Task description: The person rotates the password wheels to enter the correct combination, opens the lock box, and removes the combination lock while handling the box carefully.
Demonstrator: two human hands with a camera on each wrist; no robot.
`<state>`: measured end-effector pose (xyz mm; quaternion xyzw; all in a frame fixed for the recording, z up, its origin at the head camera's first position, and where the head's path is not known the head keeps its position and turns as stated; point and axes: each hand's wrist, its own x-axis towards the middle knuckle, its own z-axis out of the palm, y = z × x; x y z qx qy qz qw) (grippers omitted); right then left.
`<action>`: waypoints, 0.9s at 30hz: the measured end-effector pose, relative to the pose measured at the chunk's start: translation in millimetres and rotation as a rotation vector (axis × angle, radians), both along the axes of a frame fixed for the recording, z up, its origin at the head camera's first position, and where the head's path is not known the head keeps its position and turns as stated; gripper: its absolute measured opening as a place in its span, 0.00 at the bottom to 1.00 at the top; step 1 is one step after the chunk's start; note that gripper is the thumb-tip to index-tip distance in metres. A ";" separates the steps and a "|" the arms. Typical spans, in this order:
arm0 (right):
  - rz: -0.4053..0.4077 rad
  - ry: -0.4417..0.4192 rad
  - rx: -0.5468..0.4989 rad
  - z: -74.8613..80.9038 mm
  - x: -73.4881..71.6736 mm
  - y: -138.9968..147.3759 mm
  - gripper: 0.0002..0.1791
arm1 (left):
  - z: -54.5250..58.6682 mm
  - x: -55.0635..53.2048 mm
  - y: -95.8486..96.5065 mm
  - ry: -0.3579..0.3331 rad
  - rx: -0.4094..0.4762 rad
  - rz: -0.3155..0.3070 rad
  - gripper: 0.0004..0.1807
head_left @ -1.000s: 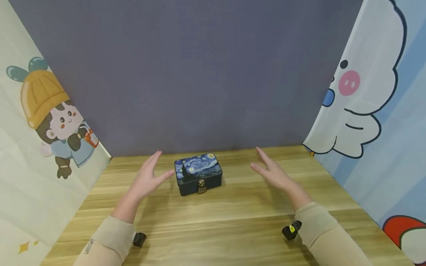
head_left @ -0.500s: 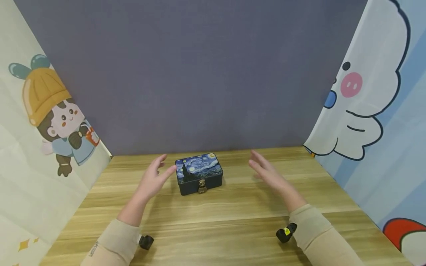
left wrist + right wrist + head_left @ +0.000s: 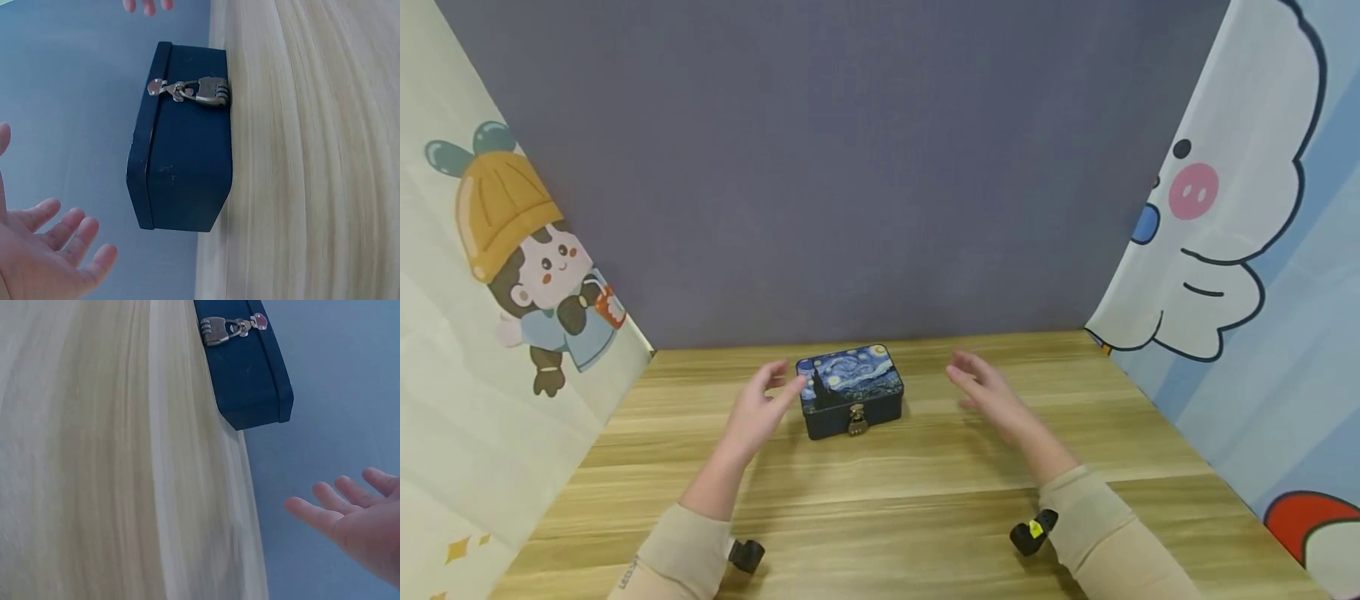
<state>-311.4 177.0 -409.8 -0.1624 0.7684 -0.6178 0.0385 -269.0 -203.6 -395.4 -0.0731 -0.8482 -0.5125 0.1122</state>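
Nothing is gripped by either of the hands I watch from this remote post: the left hand (image 3: 758, 417) and right hand (image 3: 996, 402) are both released, fingers loosely bent and parted. Taking the box (image 3: 848, 382) as the centre of the dial in the head view, I have the left hand near nine o'clock, its thumb overlapping the box's edge there; the left wrist view shows a gap, so I read no contact. At three o'clock the right hand is farther off, clearly apart.

The box sits flat on the table (image 3: 895, 508), lid down, with a padlock (image 3: 214, 92) hanging from its clasp (image 3: 169, 88) on the six o'clock face. Whether the padlock is locked, I can't tell. Toward twelve, the grey backdrop (image 3: 880, 167) rises behind the table.

By my judgement, I am only at the approach: hands around the box, but taking hold, and any work on padlock or lid, not yet done.
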 end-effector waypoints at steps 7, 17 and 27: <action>-0.030 -0.051 -0.021 -3.0 3.2 -11.7 0.41 | 1.3 3.2 5.5 -0.003 0.032 0.007 0.35; -0.011 -0.087 -0.022 -5.3 5.7 -28.2 0.40 | 0.2 9.2 13.4 -0.072 0.159 0.044 0.30; 0.012 -0.114 -0.032 -8.1 7.1 -37.3 0.37 | -5.3 14.0 20.2 -0.115 0.178 0.070 0.29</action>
